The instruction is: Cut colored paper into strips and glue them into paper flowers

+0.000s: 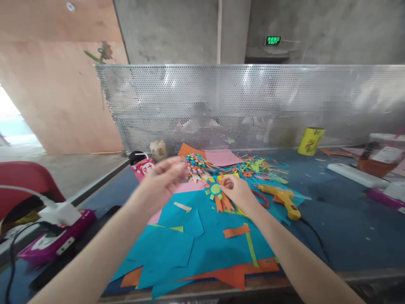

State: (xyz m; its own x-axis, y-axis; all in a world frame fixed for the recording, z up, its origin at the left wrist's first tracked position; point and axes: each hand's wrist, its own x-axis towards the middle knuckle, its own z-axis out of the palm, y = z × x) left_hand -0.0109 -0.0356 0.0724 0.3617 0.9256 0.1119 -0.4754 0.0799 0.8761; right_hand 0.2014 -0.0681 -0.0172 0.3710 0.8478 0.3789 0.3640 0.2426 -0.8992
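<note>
My right hand (238,192) grips a paper rosette (215,191) at its right side, between thumb and fingers. The rosette has a green scalloped centre, blue and orange petals and orange ribbon tails. My left hand (167,177) is raised to the left of it, blurred by motion, fingers loosely curved and apart, with nothing visible in them. Just beyond the left fingertips sits a pile of multicoloured paper rosettes (196,164). Blue paper sheets (177,245) lie under both hands. Red-handled scissors (262,199) lie partly hidden behind my right wrist.
A yellow glue gun (283,198) with a black cord lies to the right. Paper strips (256,164) are heaped at the back. A yellow container (311,141) and a drink cup (381,154) stand farther right. A purple power strip (60,240) is at left. A perforated metal panel (202,93) closes the back.
</note>
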